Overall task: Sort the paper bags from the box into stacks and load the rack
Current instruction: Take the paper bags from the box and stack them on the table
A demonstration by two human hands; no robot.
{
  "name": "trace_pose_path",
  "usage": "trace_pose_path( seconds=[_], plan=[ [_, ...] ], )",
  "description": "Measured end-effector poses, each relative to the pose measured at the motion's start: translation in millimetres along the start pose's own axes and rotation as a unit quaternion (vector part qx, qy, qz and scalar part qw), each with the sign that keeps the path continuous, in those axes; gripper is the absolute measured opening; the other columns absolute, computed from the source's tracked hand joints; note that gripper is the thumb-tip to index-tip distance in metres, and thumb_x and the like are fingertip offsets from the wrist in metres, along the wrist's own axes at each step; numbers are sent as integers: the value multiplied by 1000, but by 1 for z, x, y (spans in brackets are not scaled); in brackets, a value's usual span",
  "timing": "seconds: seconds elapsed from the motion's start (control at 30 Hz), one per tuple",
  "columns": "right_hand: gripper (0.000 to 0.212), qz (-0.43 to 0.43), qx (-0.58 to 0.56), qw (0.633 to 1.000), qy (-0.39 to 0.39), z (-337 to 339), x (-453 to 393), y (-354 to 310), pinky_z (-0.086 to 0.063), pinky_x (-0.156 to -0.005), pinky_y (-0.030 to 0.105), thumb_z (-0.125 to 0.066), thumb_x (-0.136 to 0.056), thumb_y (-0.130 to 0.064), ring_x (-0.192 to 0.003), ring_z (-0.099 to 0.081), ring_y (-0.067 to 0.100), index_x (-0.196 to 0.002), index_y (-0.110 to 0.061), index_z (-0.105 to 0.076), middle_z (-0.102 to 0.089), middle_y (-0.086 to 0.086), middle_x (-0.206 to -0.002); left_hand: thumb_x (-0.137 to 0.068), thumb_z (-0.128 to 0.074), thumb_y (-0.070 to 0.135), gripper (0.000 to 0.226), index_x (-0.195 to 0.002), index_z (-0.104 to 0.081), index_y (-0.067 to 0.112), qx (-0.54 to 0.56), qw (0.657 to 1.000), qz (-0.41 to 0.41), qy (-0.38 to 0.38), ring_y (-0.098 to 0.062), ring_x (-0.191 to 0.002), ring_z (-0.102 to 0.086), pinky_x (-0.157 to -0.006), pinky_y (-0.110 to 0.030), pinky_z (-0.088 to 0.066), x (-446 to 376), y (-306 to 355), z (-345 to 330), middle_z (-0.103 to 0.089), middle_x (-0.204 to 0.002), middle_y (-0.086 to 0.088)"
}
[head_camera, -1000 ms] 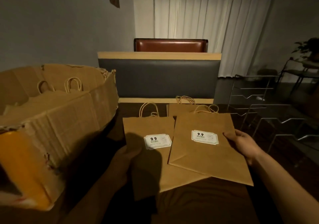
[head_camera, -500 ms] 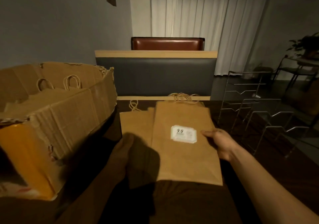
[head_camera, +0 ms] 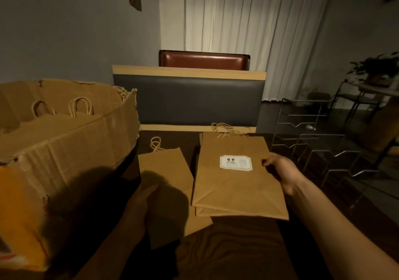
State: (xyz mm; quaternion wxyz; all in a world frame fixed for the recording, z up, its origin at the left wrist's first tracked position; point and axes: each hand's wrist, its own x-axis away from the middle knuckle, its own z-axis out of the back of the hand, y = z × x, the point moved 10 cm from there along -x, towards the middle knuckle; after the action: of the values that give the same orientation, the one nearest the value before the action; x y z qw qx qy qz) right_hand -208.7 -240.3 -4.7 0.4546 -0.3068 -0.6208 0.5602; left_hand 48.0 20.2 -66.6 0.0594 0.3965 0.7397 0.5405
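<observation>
Nearest me, my left hand grips the lower left edge of a small paper bag lying flat on the dark desk, much of it in shadow. Just right of it, my right hand pinches the right edge of the labelled bag, which tops a short stack. The torn cardboard box, with more bags inside, stands to the left. The wire rack stands farther right.
</observation>
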Motion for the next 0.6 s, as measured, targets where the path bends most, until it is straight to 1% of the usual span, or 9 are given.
trace_pose_path(
  seconds=[0.1, 0.17, 0.23, 0.3, 0.37, 0.43, 0.47, 0.53, 0.6],
  plan=[
    [38, 27, -7, 1000, -3, -10, -37, -34, -56, -79, 42, -44, -90, 5, -97, -66, 31, -120, -12, -61, -67, 18, -110, -97, -55, 20, 33, -130, -57, 18, -8, 1000, 4, -13, -27, -86, -61, -64, -36, -45, -2, -1, -3, -64, -100, -7],
    [37, 34, 21, 999, 1, -16, -62, -54, -55, -82, 42, -45, -92, 8, -92, -66, 30, -120, -10, -60, -67, 18, -106, -97, -55, 19, 40, -136, -54, 17, -6, 1000, 4, -16, -27, -87, -60, -64, -36, -45, -4, 0, -4, -63, -102, -6],
    [40, 40, 91, 995, 16, -22, -87, -67, -55, -83, 40, -52, -92, 7, -89, -65, 26, -129, -7, -56, -66, 16, -108, -96, -56, 19, 37, -133, -56, 15, 1, 1000, 6, -20, -29, -88, -60, -66, -38, -46, -8, 0, -4, -64, -101, -7],
    [54, 61, 180, 981, 39, -27, -114, -76, -54, -84, 38, -63, -89, 2, -94, -63, 27, -140, -7, -48, -63, 17, -120, -97, -54, 17, 27, -123, -60, 14, -1, 999, 26, -28, -28, -84, -58, -71, -40, -46, -12, -2, -7, -62, -95, -9],
    [53, 79, 309, 946, 63, -34, -139, -72, -54, -90, 40, -63, -91, -5, -103, -62, 30, -141, -11, -47, -61, 16, -125, -99, -50, 10, 22, -118, -59, 9, -6, 999, 19, -33, -27, -78, -59, -69, -38, -47, -16, 2, -9, -63, -88, -8],
    [39, 88, 434, 893, 85, -41, -164, -57, -52, -97, 43, -59, -92, -10, -112, -59, 31, -131, -15, -55, -60, 14, -126, -98, -45, 0, 21, -112, -59, 6, 5, 1000, -10, -24, -27, -83, -66, -64, -37, -50, -23, 9, -9, -67, -82, -6],
    [35, 78, 477, 871, 87, -43, -172, -43, -50, -99, 44, -58, -92, -10, -117, -56, 31, -126, -16, -59, -57, 14, -129, -97, -43, -4, 23, -113, -58, 4, 9, 1000, -19, -17, -29, -90, -64, -69, -36, -49, -28, 10, -7, -66, -85, -6],
    [37, 40, 549, 831, 84, -46, -178, -20, -45, -105, 47, -60, -91, -14, -126, -46, 34, -128, -17, -57, -44, 14, -139, -96, -44, -6, 23, -111, -59, 2, 7, 1000, -22, -3, -32, -98, -58, -82, -41, -43, -34, 7, -3, -61, -93, -8],
    [39, 46, 589, 803, 78, -55, -165, -21, -40, -110, 48, -63, -92, -21, -134, -37, 36, -130, -15, -57, -33, 15, -147, -96, -47, -1, 18, -98, -62, 10, 7, 1000, -7, -17, -32, -101, -57, -82, -38, -42, -30, 4, -6, -61, -96, -9]
  ],
)
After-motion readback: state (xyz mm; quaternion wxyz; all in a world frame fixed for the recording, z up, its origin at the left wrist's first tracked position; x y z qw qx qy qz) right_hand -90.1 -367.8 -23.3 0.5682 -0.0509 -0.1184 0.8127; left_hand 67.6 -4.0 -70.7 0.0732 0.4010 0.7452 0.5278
